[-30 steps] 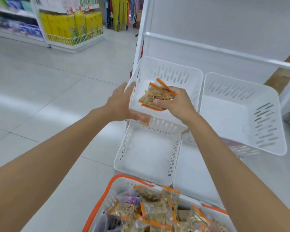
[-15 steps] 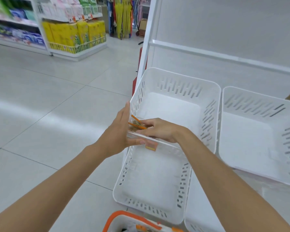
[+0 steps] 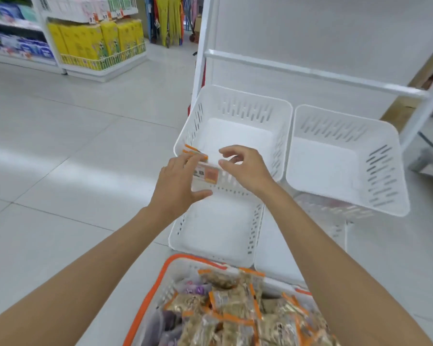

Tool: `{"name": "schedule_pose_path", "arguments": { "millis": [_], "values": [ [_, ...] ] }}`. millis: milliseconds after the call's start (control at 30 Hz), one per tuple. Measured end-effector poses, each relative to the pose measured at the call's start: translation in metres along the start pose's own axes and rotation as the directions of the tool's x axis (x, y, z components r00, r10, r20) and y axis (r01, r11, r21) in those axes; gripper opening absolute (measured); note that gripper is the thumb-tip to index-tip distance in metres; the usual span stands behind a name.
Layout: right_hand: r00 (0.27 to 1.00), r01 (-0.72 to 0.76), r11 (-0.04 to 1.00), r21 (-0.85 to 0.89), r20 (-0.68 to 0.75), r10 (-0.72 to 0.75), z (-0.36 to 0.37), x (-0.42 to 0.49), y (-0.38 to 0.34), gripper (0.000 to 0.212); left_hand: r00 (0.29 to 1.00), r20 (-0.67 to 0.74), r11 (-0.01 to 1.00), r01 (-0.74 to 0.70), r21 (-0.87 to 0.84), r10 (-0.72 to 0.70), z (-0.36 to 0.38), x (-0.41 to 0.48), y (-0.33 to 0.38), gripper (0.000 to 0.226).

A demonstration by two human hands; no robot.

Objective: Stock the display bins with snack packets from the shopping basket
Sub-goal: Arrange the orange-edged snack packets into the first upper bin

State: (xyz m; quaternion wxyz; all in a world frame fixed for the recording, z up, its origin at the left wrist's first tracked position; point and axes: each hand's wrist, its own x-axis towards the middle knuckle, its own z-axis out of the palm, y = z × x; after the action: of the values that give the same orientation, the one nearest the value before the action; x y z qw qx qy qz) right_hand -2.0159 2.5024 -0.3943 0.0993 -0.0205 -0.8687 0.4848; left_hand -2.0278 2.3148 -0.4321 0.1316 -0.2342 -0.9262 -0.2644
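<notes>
Snack packets stand in the front-left corner of the upper-left bin. The left hand lies flat against its front wall, the right hand loosely curled above it (apparently empty). Unsupported, the packets could slump flat.

The left display bin sits just beside the right display bin, and a lower bin lies beneath the left one. Nearest, the shopping basket holds snack packets. A few packets seemingly stand in the left bin's near-left corner.

Arms outstretched, left hand flat, right hand with fingers loosely curled.
</notes>
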Motion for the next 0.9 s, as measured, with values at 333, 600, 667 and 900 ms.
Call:
{"name": "schedule_pose_path", "arguments": {
  "millis": [333,600,667,900],
  "values": [
    [0.778,-0.260,0.885,-0.387,0.458,0.429,0.000,-0.237,0.102,0.047,0.879,0.473,0.960,0.181,-0.212,-0.062,0.058,-0.161,0.032,0.078],
    [0.846,-0.360,0.907,-0.218,0.333,0.416,0.021,-0.272,0.115,0.039,0.828,0.552,0.874,0.341,-0.347,-0.104,0.076,-0.206,0.053,0.076],
    [0.939,-0.317,0.947,-0.043,0.126,0.320,0.008,-0.265,0.098,0.028,0.853,0.467,0.809,0.437,-0.393,-0.234,0.072,-0.207,0.068,0.066],
    [0.890,-0.186,0.978,-0.096,0.405,0.209,-0.011,-0.287,0.089,0.050,0.513,0.844,0.134,0.857,-0.497,-0.154,0.064,-0.200,0.085,0.041]
  ]
}}
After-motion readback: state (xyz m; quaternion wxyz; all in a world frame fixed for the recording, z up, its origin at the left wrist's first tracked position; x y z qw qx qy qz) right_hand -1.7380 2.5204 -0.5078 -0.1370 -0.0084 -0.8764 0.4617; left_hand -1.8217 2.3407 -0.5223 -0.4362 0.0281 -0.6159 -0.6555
